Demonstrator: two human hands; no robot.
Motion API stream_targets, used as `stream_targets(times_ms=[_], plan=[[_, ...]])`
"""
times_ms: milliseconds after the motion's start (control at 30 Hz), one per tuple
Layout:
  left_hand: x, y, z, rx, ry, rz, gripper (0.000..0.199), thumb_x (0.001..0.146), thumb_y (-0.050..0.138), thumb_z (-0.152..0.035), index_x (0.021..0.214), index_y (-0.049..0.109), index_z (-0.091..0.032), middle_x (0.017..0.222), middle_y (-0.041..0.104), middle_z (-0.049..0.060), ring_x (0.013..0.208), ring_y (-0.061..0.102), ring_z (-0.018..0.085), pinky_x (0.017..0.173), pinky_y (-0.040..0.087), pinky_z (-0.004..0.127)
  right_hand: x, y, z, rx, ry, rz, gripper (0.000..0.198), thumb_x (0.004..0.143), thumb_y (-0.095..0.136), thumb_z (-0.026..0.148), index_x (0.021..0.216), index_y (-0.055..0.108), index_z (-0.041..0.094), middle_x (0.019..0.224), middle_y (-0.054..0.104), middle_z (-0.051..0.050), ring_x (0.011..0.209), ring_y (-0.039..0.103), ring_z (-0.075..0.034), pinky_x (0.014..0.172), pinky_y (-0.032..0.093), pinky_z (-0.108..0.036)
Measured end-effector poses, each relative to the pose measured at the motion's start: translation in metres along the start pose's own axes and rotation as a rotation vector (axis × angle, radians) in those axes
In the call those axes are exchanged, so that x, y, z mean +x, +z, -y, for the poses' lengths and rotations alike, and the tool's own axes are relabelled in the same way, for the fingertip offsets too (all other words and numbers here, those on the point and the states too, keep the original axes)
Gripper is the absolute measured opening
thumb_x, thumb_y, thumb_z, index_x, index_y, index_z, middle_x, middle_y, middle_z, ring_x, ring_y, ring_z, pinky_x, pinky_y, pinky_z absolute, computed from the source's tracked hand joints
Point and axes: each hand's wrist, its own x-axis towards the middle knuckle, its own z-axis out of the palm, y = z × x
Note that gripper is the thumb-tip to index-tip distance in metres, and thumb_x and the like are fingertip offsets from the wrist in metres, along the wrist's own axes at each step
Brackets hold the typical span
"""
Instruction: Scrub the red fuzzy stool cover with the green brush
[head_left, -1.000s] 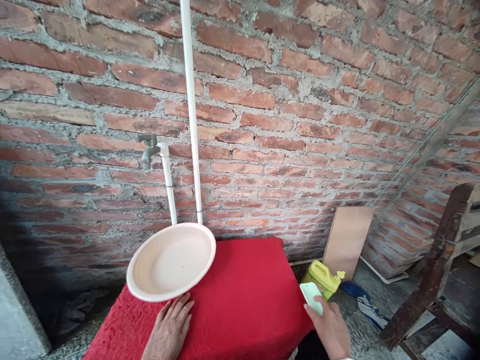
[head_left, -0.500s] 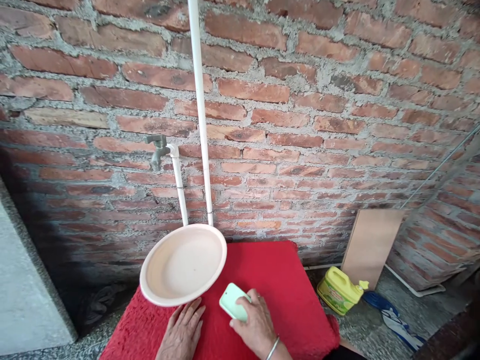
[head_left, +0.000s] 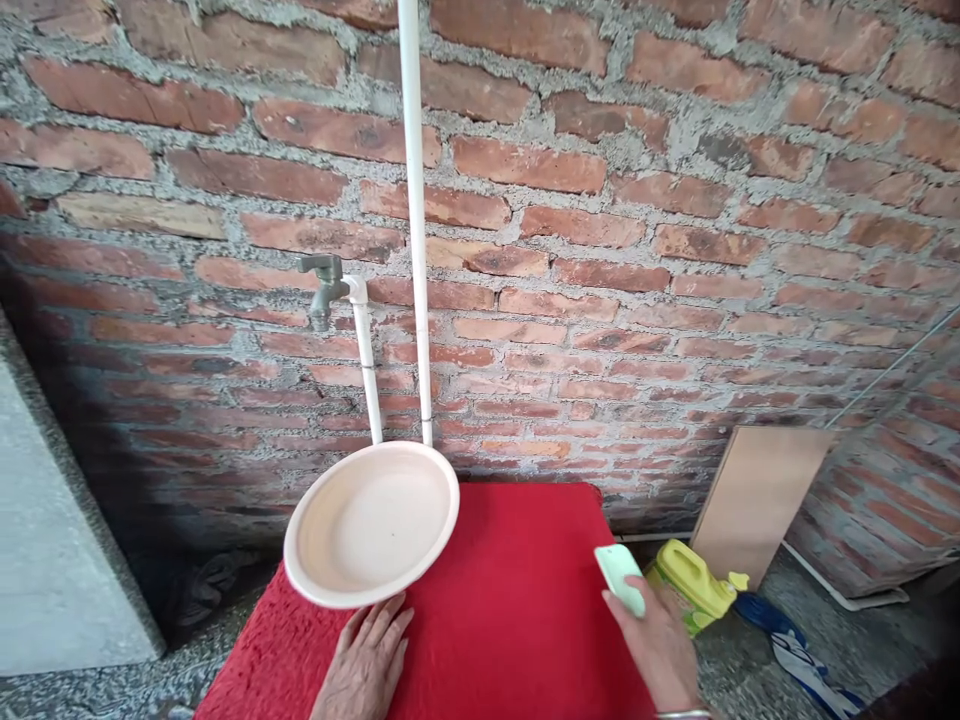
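On a red plush cover (head_left: 517,590), a round cream plastic basin (head_left: 367,530) is set. The left hand (head_left: 367,655) is laid palm-down, fingers slightly parted, at its near rim. By the outstretched right hand (head_left: 658,635), a pale-green rounded-rectangular block (head_left: 621,576) is gripped between thumb and fingers near the cover's right edge.

A rough brick wall (head_left: 525,220) with grey mortar fills the far side. On its left part, a grey tap (head_left: 324,290) tops a short white pipe (head_left: 367,370), beside a taller white pipe (head_left: 416,200). At far right, a tan board (head_left: 757,500) leans behind a yellow jug (head_left: 686,580), near blue-and-white footwear (head_left: 806,665) on the floor (head_left: 739,670). A pale panel (head_left: 60,540) stands at left.
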Motion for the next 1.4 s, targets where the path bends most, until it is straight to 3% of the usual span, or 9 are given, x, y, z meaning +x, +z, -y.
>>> stream_targets(times_ms=[200, 333, 433, 733, 833, 1000, 1100, 1233, 1400], plan=[[0.002, -0.004, 0.002, 0.071, 0.068, -0.072, 0.035, 0.095, 0.043, -0.028, 0.122, 0.065, -0.029, 0.126, 0.069, 0.002, 0.113, 0.064, 0.019, 0.095, 0.047, 0.035, -0.001, 0.043, 0.133, 0.133, -0.255, 0.198, 0.028, 0.082, 0.061, 0.041, 0.106, 0.069, 0.029, 0.101, 0.061, -0.004, 0.090, 0.062, -0.021, 0.083, 0.048, -0.031], [0.003, -0.006, 0.003, 0.089, 0.078, -0.082, 0.034, 0.095, 0.045, -0.030, 0.123, 0.065, -0.029, 0.127, 0.068, 0.001, 0.114, 0.064, 0.018, 0.095, 0.047, 0.033, 0.004, 0.067, 0.183, 0.124, -0.371, 0.244, 0.030, 0.079, 0.068, 0.035, 0.109, 0.069, 0.031, 0.103, 0.061, -0.004, 0.096, 0.062, -0.021, 0.088, 0.045, -0.031], [0.004, -0.007, 0.003, 0.087, 0.065, -0.074, 0.033, 0.096, 0.045, -0.030, 0.122, 0.065, -0.030, 0.126, 0.069, 0.001, 0.113, 0.064, 0.018, 0.096, 0.046, 0.032, 0.017, 0.072, 0.175, 0.060, -0.386, 0.290, 0.030, 0.079, 0.069, 0.036, 0.109, 0.070, 0.031, 0.102, 0.062, -0.004, 0.096, 0.062, -0.022, 0.088, 0.045, -0.030], [0.007, -0.010, -0.003, 0.054, 0.050, -0.102, 0.032, 0.099, 0.042, -0.034, 0.120, 0.066, -0.030, 0.119, 0.071, 0.000, 0.107, 0.066, 0.017, 0.096, 0.046, 0.031, 0.063, 0.025, 0.043, -0.218, 0.029, 0.130, 0.047, 0.090, 0.046, 0.055, 0.118, 0.067, 0.024, 0.093, 0.063, -0.009, 0.078, 0.065, -0.025, 0.074, 0.049, -0.037], [0.004, -0.008, -0.003, 0.039, 0.029, -0.099, 0.032, 0.099, 0.043, -0.034, 0.120, 0.066, -0.031, 0.120, 0.071, 0.001, 0.107, 0.066, 0.017, 0.095, 0.046, 0.032, 0.056, 0.030, 0.066, -0.108, -0.029, 0.120, 0.044, 0.089, 0.048, 0.053, 0.115, 0.068, 0.024, 0.093, 0.064, -0.009, 0.078, 0.066, -0.025, 0.072, 0.049, -0.035], [0.007, -0.011, 0.000, 0.070, 0.077, -0.105, 0.031, 0.098, 0.044, -0.031, 0.120, 0.066, -0.030, 0.120, 0.071, 0.001, 0.106, 0.066, 0.017, 0.094, 0.047, 0.031, 0.020, 0.070, 0.166, 0.062, -0.301, 0.221, 0.027, 0.083, 0.065, 0.041, 0.107, 0.070, 0.032, 0.100, 0.063, -0.004, 0.088, 0.064, -0.020, 0.081, 0.047, -0.029], [0.012, -0.015, 0.002, 0.105, 0.110, -0.111, 0.031, 0.096, 0.044, -0.028, 0.118, 0.067, -0.028, 0.120, 0.071, 0.002, 0.106, 0.066, 0.017, 0.093, 0.047, 0.032, 0.007, 0.084, 0.202, 0.078, -0.400, 0.268, 0.029, 0.080, 0.070, 0.037, 0.108, 0.070, 0.032, 0.103, 0.062, -0.004, 0.096, 0.063, -0.022, 0.085, 0.046, -0.030], [0.017, -0.019, -0.001, 0.094, 0.100, -0.118, 0.031, 0.094, 0.046, -0.025, 0.116, 0.067, -0.027, 0.118, 0.072, 0.004, 0.106, 0.067, 0.019, 0.091, 0.049, 0.033, 0.021, 0.075, 0.182, 0.012, -0.361, 0.277, 0.030, 0.081, 0.068, 0.040, 0.110, 0.070, 0.031, 0.101, 0.061, -0.005, 0.094, 0.063, -0.022, 0.085, 0.046, -0.031], [0.033, -0.051, -0.021, -0.256, -0.058, -0.062, 0.029, 0.094, 0.049, -0.024, 0.116, 0.067, -0.029, 0.111, 0.072, 0.006, 0.096, 0.070, 0.019, 0.079, 0.055, 0.027, 0.036, 0.045, 0.092, 0.076, -0.130, 0.222, 0.038, 0.083, 0.053, 0.053, 0.108, 0.070, 0.029, 0.092, 0.061, -0.005, 0.083, 0.064, -0.023, 0.079, 0.050, -0.035]])
